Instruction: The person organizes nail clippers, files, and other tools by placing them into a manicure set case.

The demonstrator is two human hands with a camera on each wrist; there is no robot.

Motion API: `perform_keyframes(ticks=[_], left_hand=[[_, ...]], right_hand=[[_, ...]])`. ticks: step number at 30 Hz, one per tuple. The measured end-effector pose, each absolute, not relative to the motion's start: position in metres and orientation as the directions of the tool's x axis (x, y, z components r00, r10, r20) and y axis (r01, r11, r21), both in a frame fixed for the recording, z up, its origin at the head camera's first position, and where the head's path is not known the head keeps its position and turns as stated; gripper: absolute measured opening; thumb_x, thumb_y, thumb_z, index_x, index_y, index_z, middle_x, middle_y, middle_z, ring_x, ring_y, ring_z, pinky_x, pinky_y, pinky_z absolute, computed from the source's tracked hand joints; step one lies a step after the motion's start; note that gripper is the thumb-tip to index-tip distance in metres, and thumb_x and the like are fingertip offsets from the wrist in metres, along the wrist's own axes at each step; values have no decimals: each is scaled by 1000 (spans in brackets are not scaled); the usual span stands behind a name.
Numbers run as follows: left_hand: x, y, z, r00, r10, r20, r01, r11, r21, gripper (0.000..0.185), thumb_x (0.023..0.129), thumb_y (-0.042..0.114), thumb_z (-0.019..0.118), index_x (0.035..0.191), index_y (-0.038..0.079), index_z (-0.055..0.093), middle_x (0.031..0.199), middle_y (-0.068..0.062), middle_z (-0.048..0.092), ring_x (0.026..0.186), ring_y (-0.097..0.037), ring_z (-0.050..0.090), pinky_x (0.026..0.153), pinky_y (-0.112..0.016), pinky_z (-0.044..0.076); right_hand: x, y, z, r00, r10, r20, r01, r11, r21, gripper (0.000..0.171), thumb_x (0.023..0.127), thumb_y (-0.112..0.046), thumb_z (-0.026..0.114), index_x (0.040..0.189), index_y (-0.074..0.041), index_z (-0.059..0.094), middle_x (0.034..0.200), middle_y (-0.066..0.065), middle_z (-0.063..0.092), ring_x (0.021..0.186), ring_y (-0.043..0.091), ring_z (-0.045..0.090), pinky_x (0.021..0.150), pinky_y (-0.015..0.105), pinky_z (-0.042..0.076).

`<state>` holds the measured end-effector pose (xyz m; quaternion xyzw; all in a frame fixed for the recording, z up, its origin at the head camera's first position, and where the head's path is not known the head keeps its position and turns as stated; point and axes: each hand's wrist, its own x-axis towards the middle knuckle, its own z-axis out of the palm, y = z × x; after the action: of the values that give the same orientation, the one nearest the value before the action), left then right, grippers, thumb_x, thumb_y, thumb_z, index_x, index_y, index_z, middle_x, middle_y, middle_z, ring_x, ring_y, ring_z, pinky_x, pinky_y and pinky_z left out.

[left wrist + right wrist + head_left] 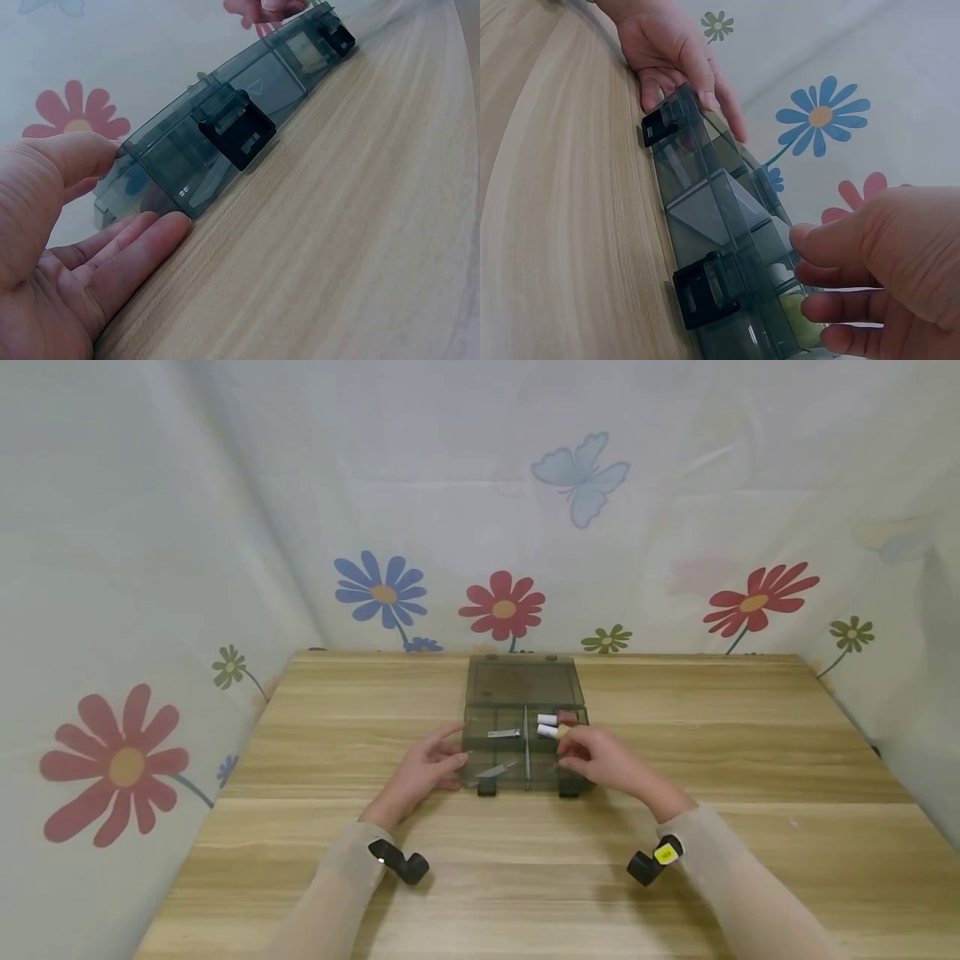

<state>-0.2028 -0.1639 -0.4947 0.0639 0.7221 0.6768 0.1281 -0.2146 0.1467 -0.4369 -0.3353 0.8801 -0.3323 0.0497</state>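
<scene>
A smoky see-through divided box (527, 752) lies on the table with its lid (525, 683) folded back. Its left side holds a nail clipper (503, 734) and, nearer the front, a slim silvery tool (497, 770). In the right part lie two small white-capped bottles, a red bottle (566, 717) and a yellow bottle (561, 732). My left hand (427, 770) rests against the box's left side, fingers fairly straight and touching the wall. Over the right compartments hovers my right hand (600, 760), its loosely bent fingers (844, 307) close above the yellow bottle, with nothing gripped between them.
Two black latches, the left latch (487, 787) and the right latch (569, 787), face me at the box's front. Behind the wooden table (360, 693) hangs a pale cloth (420, 510) printed with flowers and a butterfly. Each sleeve carries a black wrist camera (408, 865).
</scene>
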Motion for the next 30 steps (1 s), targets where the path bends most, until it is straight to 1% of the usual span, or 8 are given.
perform_keyframes(ticks=[4,7,13,17,24,30], left_hand=[[-198,-163,-481,-946,301,-119,-99,81,992,59,91,13,62,144,14,35,122,-25,45,103,-38,54,73,-43,56],[-199,-164,-481,-943,311,-122,-100,84,991,59,91,13,61,144,14,34,124,-26,44,106,-40,52,74,-43,55],[-205,-165,-498,-957,272,-106,-87,82,993,59,90,17,64,143,19,38,122,-22,46,104,-36,55,71,-42,56],[-206,-165,-502,-964,253,-86,-67,85,994,58,89,18,65,141,21,41,119,-20,48,101,-33,56,70,-41,57],[-205,-164,-501,-966,244,-81,-61,87,994,57,89,17,65,141,20,42,119,-19,49,99,-32,57,69,-41,57],[-205,-164,-500,-963,253,-89,-72,76,994,57,89,17,65,141,18,41,120,-22,48,103,-35,55,70,-42,57]], right_hand=[[-210,153,-437,-776,-616,133,-555,569,-607,8,85,-5,67,91,-1,64,80,-2,59,71,10,54,62,27,49],[-206,159,-437,-787,-604,128,-544,581,-605,10,85,-6,67,93,0,64,81,-3,59,71,10,53,61,27,49],[-197,171,-436,-794,-594,129,-537,586,-607,10,86,-7,67,94,-1,64,82,-3,59,72,10,53,60,26,48],[-192,181,-435,-803,-584,118,-522,594,-612,9,86,-6,66,94,-2,64,81,-4,58,71,10,53,59,26,47],[-184,198,-433,-814,-566,132,-517,601,-610,7,86,-3,65,93,-3,64,81,-2,59,71,10,52,58,26,47],[-180,209,-433,-822,-558,109,-502,623,-600,8,86,-4,64,94,-4,64,83,0,61,72,9,52,58,26,47]])
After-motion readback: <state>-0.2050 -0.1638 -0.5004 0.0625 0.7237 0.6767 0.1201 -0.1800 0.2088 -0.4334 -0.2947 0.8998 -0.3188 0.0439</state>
